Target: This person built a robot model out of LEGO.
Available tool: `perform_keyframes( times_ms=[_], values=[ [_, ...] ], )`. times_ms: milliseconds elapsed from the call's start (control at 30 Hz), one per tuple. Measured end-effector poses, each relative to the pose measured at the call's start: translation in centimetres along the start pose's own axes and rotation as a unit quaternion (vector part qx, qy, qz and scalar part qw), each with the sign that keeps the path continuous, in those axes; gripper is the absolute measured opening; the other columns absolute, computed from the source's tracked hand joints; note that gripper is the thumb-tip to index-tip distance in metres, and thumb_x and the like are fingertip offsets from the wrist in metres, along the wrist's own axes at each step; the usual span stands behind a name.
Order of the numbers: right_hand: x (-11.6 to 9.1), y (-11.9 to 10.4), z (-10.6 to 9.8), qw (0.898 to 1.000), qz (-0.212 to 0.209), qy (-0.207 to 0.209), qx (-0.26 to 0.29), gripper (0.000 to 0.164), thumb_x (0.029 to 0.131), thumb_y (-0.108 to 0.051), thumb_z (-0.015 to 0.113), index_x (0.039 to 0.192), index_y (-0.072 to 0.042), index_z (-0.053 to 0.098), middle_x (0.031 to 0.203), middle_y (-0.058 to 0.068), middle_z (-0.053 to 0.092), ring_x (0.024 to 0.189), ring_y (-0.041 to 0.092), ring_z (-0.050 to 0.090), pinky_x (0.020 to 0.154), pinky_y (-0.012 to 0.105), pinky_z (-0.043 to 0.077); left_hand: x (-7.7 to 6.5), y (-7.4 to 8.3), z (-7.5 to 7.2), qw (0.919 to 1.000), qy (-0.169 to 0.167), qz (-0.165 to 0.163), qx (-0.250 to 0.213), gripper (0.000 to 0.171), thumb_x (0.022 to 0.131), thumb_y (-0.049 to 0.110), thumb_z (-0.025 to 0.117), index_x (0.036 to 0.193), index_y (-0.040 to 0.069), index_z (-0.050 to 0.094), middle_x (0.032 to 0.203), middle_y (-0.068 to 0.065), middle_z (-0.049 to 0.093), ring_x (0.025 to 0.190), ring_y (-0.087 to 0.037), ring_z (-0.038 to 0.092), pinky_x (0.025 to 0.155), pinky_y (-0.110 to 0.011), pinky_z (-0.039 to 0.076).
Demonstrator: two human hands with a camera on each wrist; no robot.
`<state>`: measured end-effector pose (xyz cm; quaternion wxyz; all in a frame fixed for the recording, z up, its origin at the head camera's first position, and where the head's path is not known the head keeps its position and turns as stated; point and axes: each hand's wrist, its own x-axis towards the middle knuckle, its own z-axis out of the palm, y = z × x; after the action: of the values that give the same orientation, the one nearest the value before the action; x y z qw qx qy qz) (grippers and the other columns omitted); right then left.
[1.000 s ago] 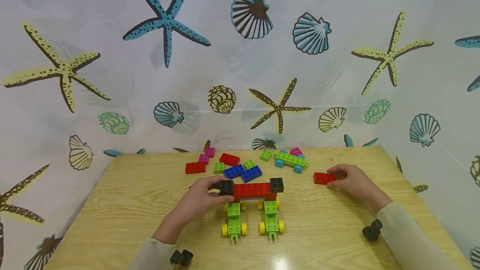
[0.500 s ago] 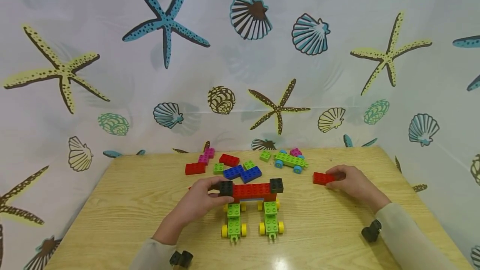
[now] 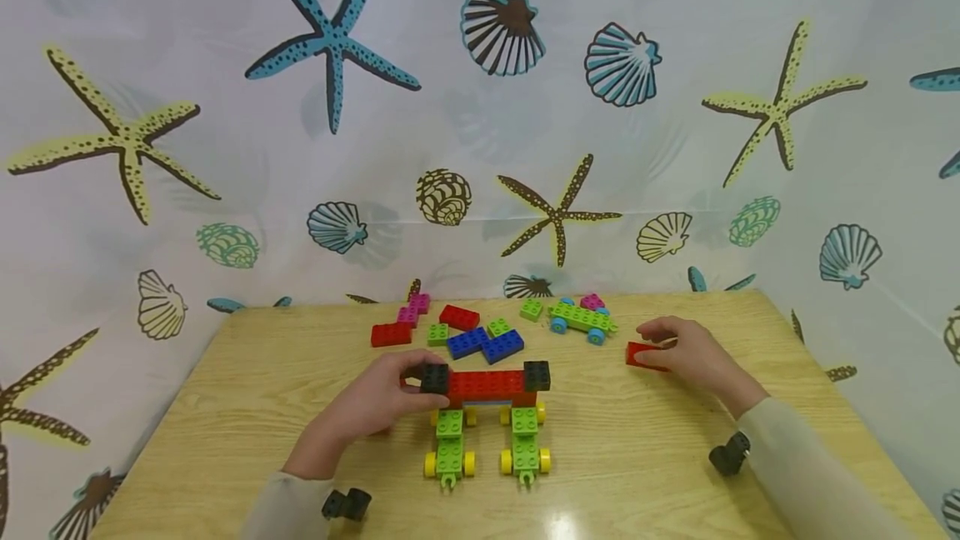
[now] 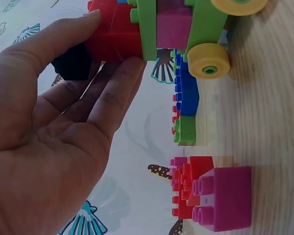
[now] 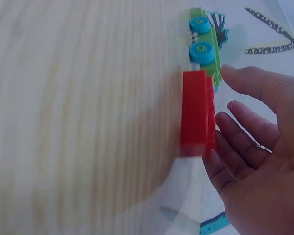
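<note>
My left hand (image 3: 367, 397) grips the left end of a toy-brick vehicle, near a black brick (image 3: 434, 378). A row of red bricks (image 3: 486, 386) spans its top, with another black brick (image 3: 537, 375) at the right end. Beneath stand two green wheeled bases (image 3: 450, 450) with yellow wheels. In the left wrist view the thumb and fingers close round the red bricks (image 4: 122, 34). My right hand (image 3: 693, 361) is beside a loose red brick (image 3: 637, 354) on the table. The right wrist view has its fingers loosely spread at the brick's (image 5: 193, 113) studded side.
Along the table's back lie two blue bricks (image 3: 502, 346), red bricks (image 3: 391, 334), small green bricks (image 3: 438, 334) and pink bricks (image 3: 407, 316). A green car base (image 3: 581, 317) with blue wheels stands back right. A pink brick (image 4: 232, 198) lies near the left hand. A patterned curtain (image 3: 450, 123) hangs behind.
My left hand and the vehicle have shifted slightly left. The right hand has moved a little left over the red brick, its fingers lifting and its thumb now in front of it.
</note>
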<state>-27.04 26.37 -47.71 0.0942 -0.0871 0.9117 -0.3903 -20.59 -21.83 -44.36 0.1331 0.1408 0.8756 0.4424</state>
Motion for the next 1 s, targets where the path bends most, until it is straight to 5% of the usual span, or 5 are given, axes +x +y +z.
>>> perform_keyframes(
  times_ms=[233, 700, 1000],
  values=[
    [2.3, -2.6, 1.7, 0.999, -0.027, -0.001, 0.017, 0.053, 0.107, -0.03, 0.078, 0.15, -0.003, 0.065, 0.152, 0.023, 0.068, 0.138, 0.044, 0.064, 0.121, 0.061, 0.053, -0.3, -0.4, -0.6, 0.9999, 0.001, -0.005, 0.016, 0.036, 0.096, 0.025, 0.091, 0.129, 0.018, 0.076, 0.135, -0.007, 0.075, 0.125, -0.028, 0.067, 0.109, -0.052, 0.062],
    [7.2, -8.7, 4.5, 0.997, -0.053, 0.027, 0.043, 0.05, 0.106, -0.028, 0.079, 0.149, -0.005, 0.067, 0.151, 0.018, 0.07, 0.14, 0.04, 0.065, 0.119, 0.06, 0.054, -0.4, -0.4, -0.8, 0.9998, 0.003, 0.0, 0.018, 0.035, 0.097, 0.025, 0.091, 0.127, 0.019, 0.074, 0.133, -0.004, 0.074, 0.126, -0.029, 0.067, 0.113, -0.056, 0.059],
    [10.8, -11.3, 6.9, 0.997, -0.072, 0.005, 0.041, 0.051, 0.105, -0.027, 0.079, 0.149, -0.004, 0.068, 0.149, 0.018, 0.072, 0.143, 0.041, 0.064, 0.123, 0.06, 0.052, -0.6, -0.3, -0.9, 0.9998, 0.004, -0.001, 0.019, 0.034, 0.096, 0.025, 0.091, 0.126, 0.019, 0.074, 0.134, -0.005, 0.074, 0.126, -0.029, 0.068, 0.113, -0.057, 0.059]
  ],
)
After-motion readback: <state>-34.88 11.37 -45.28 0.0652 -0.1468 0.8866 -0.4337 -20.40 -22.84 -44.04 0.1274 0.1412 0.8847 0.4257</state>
